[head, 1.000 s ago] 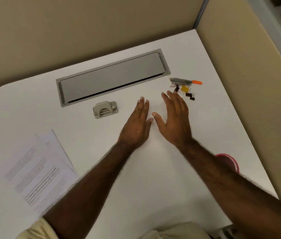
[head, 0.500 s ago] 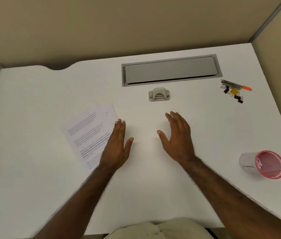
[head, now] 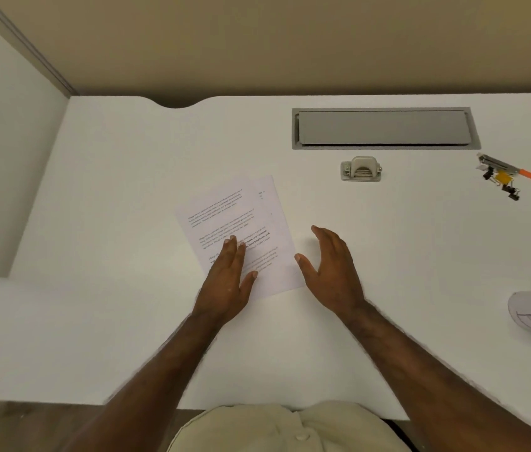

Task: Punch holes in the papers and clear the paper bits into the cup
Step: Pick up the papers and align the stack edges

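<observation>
The person stands at the near edge of the white desk [head: 127, 190] and both bare forearms reach forward over it, coming closer together toward the hands. The left hand [head: 228, 275] lies palm down, its fingers straight and close together, the thumb spread to the side; it holds nothing in a grip. The right hand [head: 332, 265] is just to the right of the left one, apart from it, a little raised on its outer edge. Its fingers are straight and together, the thumb points toward the left hand, and it holds nothing.
</observation>
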